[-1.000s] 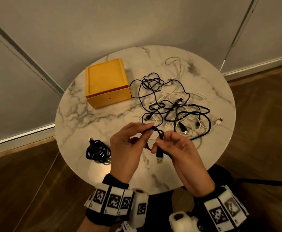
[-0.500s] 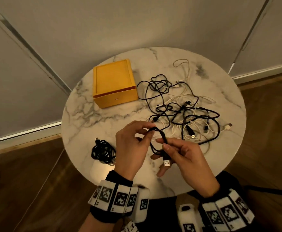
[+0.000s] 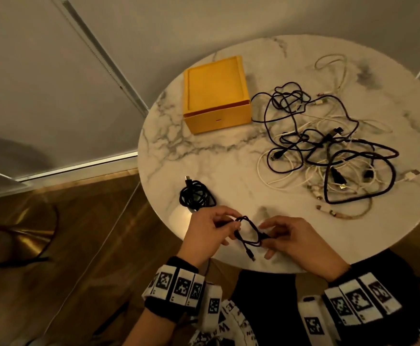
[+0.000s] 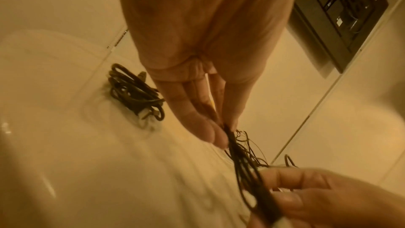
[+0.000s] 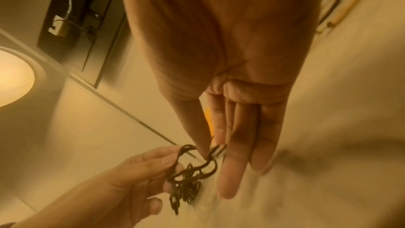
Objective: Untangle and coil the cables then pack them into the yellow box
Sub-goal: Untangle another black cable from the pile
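Both hands hold a short black cable (image 3: 250,233) looped above the near edge of the round marble table (image 3: 204,156). My left hand (image 3: 212,232) pinches the loop at its left side (image 4: 228,131). My right hand (image 3: 282,237) pinches the right side of the loop between thumb and forefinger (image 5: 208,155), its other fingers straight. One plug end (image 3: 251,255) dangles below the loop. A coiled black cable (image 3: 196,196) lies on the table just beyond my left hand. The yellow box (image 3: 216,96) stands shut at the table's far left. A tangle of black and white cables (image 3: 328,151) covers the right half.
The table's near edge runs just under my hands, with wooden floor (image 3: 79,233) below. A grey wall and its baseboard (image 3: 79,168) stand behind the table. A brass-coloured base (image 3: 26,236) sits on the floor at left.
The short black cable now hangs free of the tangle, and both hands have brought it nearer, to the table's front edge. The camera view has swung left.
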Demonstrator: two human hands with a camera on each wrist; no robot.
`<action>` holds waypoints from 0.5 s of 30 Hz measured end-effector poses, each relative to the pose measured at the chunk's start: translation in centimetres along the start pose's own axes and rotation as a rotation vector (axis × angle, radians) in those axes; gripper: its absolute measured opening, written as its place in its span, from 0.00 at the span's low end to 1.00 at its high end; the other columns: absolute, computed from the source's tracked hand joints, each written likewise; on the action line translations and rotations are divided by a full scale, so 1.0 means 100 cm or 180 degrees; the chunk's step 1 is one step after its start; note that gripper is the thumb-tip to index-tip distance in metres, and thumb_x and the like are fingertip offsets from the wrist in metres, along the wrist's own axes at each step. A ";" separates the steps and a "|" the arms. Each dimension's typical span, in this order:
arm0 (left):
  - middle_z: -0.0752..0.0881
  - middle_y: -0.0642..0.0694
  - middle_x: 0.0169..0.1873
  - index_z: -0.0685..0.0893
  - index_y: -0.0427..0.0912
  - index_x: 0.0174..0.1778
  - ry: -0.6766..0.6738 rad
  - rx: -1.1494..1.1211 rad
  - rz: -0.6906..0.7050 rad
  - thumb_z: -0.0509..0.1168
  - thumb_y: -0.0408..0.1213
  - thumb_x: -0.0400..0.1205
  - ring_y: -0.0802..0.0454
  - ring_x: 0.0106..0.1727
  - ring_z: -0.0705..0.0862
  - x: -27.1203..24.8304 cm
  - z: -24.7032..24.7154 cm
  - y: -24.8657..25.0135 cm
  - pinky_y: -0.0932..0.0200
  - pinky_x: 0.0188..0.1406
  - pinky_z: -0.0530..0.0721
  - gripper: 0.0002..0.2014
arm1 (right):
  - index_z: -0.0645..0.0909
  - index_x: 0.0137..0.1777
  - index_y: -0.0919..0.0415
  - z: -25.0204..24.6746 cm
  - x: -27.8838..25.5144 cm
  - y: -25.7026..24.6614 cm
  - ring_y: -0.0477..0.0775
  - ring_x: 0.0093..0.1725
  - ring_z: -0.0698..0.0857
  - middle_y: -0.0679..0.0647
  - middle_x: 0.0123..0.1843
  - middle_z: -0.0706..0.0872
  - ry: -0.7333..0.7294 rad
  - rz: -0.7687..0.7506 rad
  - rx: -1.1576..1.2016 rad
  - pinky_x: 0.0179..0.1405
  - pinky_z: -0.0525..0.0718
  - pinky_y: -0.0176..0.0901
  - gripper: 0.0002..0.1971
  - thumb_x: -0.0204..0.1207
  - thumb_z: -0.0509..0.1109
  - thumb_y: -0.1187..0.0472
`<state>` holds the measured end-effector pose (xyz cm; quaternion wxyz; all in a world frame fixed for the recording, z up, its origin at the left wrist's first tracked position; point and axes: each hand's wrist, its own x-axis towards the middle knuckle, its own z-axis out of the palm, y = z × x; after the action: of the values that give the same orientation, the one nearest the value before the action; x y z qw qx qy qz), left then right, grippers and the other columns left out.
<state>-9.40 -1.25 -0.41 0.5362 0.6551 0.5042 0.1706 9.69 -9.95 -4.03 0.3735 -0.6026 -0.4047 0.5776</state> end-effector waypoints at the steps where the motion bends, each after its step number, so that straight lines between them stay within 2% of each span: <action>1: 0.91 0.47 0.35 0.90 0.44 0.48 0.0095 0.0033 0.0004 0.71 0.30 0.78 0.49 0.33 0.89 -0.001 -0.005 -0.003 0.56 0.28 0.86 0.06 | 0.83 0.55 0.68 0.002 0.003 0.004 0.63 0.34 0.91 0.64 0.39 0.91 0.0049 0.0061 0.0130 0.46 0.88 0.53 0.11 0.74 0.72 0.76; 3: 0.92 0.49 0.35 0.90 0.44 0.47 0.0333 0.0075 0.0039 0.72 0.30 0.78 0.53 0.33 0.88 0.001 -0.019 -0.003 0.58 0.28 0.85 0.06 | 0.80 0.56 0.77 0.002 0.008 0.009 0.64 0.34 0.90 0.70 0.40 0.89 0.0203 0.0230 0.0609 0.40 0.90 0.47 0.10 0.75 0.67 0.80; 5: 0.92 0.47 0.36 0.90 0.45 0.47 0.0684 0.0020 0.0101 0.71 0.29 0.78 0.57 0.33 0.87 0.009 -0.039 0.000 0.64 0.25 0.81 0.07 | 0.79 0.55 0.80 -0.003 0.011 0.008 0.65 0.32 0.89 0.74 0.39 0.87 0.0332 0.0419 0.0966 0.36 0.89 0.47 0.08 0.77 0.66 0.79; 7: 0.91 0.45 0.38 0.88 0.47 0.46 0.1052 -0.0076 0.0064 0.70 0.28 0.79 0.58 0.33 0.87 0.021 -0.062 -0.001 0.65 0.22 0.79 0.09 | 0.80 0.55 0.78 -0.006 0.014 0.004 0.65 0.30 0.89 0.73 0.38 0.88 0.0326 0.0566 0.1008 0.33 0.88 0.45 0.08 0.78 0.66 0.77; 10: 0.91 0.40 0.41 0.88 0.45 0.47 0.1346 -0.0239 -0.0177 0.68 0.29 0.80 0.51 0.32 0.86 0.041 -0.083 -0.012 0.63 0.18 0.75 0.07 | 0.81 0.54 0.73 -0.010 0.022 -0.003 0.63 0.27 0.88 0.70 0.36 0.89 0.0213 0.0773 0.0900 0.28 0.87 0.45 0.06 0.80 0.65 0.72; 13: 0.91 0.44 0.43 0.88 0.46 0.48 0.1651 -0.0070 -0.0408 0.69 0.33 0.80 0.57 0.30 0.86 0.053 -0.081 -0.032 0.67 0.19 0.75 0.05 | 0.82 0.50 0.65 -0.014 0.036 -0.014 0.61 0.24 0.87 0.68 0.33 0.89 0.0159 0.0881 0.0672 0.21 0.84 0.45 0.04 0.81 0.66 0.68; 15: 0.91 0.47 0.41 0.90 0.49 0.48 0.1739 0.0162 -0.0341 0.71 0.36 0.79 0.61 0.30 0.85 0.054 -0.077 -0.040 0.67 0.26 0.78 0.05 | 0.82 0.50 0.66 -0.016 0.046 -0.016 0.59 0.22 0.87 0.67 0.32 0.89 0.0190 0.0822 0.0583 0.18 0.82 0.43 0.04 0.82 0.65 0.67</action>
<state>-14.86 7.02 -2.84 0.3721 0.5705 0.6681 0.2996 11.18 -5.07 -4.26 0.3614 -0.6299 -0.2582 0.6371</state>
